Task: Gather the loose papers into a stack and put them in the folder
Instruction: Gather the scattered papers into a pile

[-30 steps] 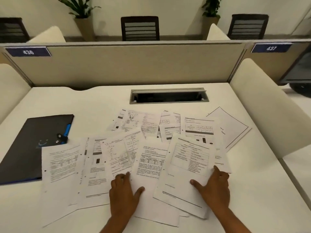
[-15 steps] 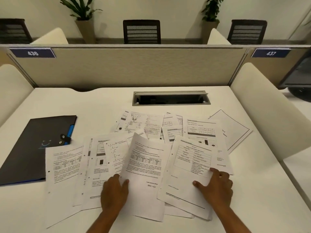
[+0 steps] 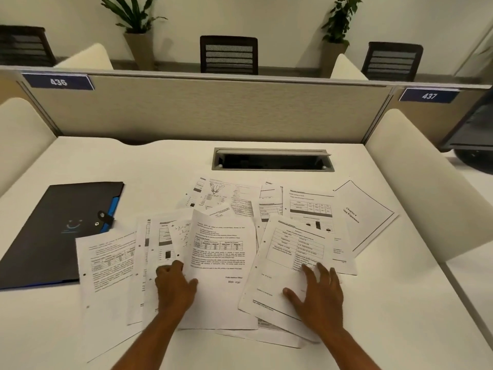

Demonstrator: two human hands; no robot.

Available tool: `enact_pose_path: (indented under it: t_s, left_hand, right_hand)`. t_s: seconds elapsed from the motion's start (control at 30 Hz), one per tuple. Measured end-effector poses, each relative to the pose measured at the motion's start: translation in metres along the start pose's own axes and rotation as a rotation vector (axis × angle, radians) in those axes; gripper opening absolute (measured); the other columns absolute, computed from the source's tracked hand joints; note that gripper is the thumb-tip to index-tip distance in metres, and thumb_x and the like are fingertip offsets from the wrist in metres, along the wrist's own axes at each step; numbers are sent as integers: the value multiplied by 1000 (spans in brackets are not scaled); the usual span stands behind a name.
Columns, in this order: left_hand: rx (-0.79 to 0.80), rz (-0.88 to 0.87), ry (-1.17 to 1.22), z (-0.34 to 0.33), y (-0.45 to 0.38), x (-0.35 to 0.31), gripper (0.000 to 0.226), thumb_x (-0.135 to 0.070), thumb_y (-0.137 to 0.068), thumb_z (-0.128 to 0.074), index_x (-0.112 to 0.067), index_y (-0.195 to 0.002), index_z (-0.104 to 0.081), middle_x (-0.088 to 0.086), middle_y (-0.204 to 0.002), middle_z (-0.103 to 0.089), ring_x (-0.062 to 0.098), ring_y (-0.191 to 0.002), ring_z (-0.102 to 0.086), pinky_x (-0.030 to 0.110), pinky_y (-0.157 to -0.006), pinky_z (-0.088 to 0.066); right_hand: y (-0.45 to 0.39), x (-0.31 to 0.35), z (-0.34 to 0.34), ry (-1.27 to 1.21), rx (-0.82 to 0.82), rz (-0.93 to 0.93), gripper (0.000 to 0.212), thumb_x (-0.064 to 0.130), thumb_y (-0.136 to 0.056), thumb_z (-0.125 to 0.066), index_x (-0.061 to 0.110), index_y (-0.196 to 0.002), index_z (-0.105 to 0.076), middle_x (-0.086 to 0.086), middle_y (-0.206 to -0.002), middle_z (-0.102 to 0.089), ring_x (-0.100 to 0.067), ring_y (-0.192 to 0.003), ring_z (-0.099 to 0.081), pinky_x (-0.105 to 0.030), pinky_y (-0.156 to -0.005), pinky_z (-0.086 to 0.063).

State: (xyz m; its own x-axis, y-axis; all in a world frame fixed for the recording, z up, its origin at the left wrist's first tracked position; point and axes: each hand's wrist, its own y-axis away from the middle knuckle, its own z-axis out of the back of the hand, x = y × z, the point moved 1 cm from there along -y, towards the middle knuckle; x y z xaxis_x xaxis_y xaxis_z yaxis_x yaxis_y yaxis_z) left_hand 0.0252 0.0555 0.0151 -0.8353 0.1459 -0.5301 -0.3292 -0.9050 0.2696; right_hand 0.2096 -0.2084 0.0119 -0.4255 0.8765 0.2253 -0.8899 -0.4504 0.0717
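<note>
On the white desk (image 3: 400, 329) the loose papers (image 3: 309, 209) lie spread and overlapping. Left hand (image 3: 174, 285) grips the edge of one sheet (image 3: 221, 263); right hand (image 3: 317, 292) rests flat, fingers relaxed, on another sheet (image 3: 280, 265). The dark folder (image 3: 53, 231) lies closed at the left.

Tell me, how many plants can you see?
2. One plant stands behind the divider on the left, the other plant behind it on the right. Both are cut off at the top edge.
</note>
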Motion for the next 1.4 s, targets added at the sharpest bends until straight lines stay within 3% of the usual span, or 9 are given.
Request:
enact_pose_path:
  t_s: [0.1, 0.17, 0.4, 0.6, 0.8, 1.0, 1.13, 1.3, 1.4]
  left_hand:
    - [42, 25, 106, -1, -5, -2, 67, -19, -71, -82, -10, -128, -47, 18, -124, -51, 36, -108, -56, 48, -94, -51]
    - [53, 55, 198, 0, -8, -3, 71, -16, -70, -83, -11, -129, -44, 16, -123, -57, 36, -109, -58, 47, -94, -51]
    - [51, 113, -37, -6, -4, -6, 101, -47, -57, -87, -13, -137, -34, 15, -133, -49, 37, -123, -47, 53, -94, -46]
    - [82, 128, -100, 1, -12, -13, 88, -39, -61, -87, -30, -135, -40, 10, -136, -32, 34, -127, -33, 56, -93, -43]
    - [39, 89, -183, 2, -14, -19, 99, -37, -62, -86, -26, -142, -28, 14, -135, -40, 34, -126, -40, 53, -96, -44]
    - [111, 120, -106, 3, -25, -13, 86, -33, -60, -86, -18, -128, -36, 8, -116, -60, 34, -108, -59, 54, -94, -45]
    - [171, 139, 43, 5, -30, -10, 74, -20, -60, -87, -17, -118, -42, 3, -101, -60, 34, -100, -62, 54, -93, -49]
    - [184, 133, 93, 2, -31, -7, 53, -23, -62, -85, -14, -109, -63, 8, -109, -69, 33, -99, -64, 48, -89, -54]
    - [87, 103, -64, 2, -25, -12, 58, -31, -64, -82, -16, -115, -61, 13, -115, -61, 35, -108, -56, 50, -92, -51]
  right_hand:
    - [5, 5, -9, 60, 82, 40, 106, 95, -65, -35, 36, -153, -32, -10, -165, -22, -43, -151, -14, -53, -118, -23]
    - [7, 5, -10, 47, 63, 24, 112, 98, -60, -34, 35, -152, -35, -11, -163, -27, -41, -149, -20, -53, -116, -29]
    - [0, 10, 1, -181, 29, -85, 119, 73, -45, -84, 34, -147, -37, -6, -152, -33, -30, -136, -31, -44, -107, -43]
    - [6, 4, 9, -62, 53, -288, 133, 81, -39, -79, 37, -149, -18, -7, -148, -26, -32, -131, -33, -51, -95, -48]
    - [-4, -6, 13, -158, 104, -300, 138, 61, -42, -93, 34, -152, -13, -10, -135, -32, -34, -121, -42, -47, -93, -50]
    - [-1, -12, 2, -427, -36, -318, 125, 25, -44, -102, 22, -149, -34, -16, -141, -28, -40, -126, -36, -47, -106, -39]
    - [6, -21, -3, -691, -103, -435, 116, 5, -50, -99, 22, -147, -38, -17, -141, -31, -36, -119, -52, -46, -106, -45]
    - [6, -31, 1, -785, -71, -505, 105, 1, -56, -92, 25, -143, -40, -18, -136, -43, -32, -113, -56, -42, -101, -46]
    - [-2, -33, 9, -753, -3, -506, 95, -1, -60, -85, 27, -141, -44, -18, -130, -56, -32, -111, -56, -41, -96, -47]
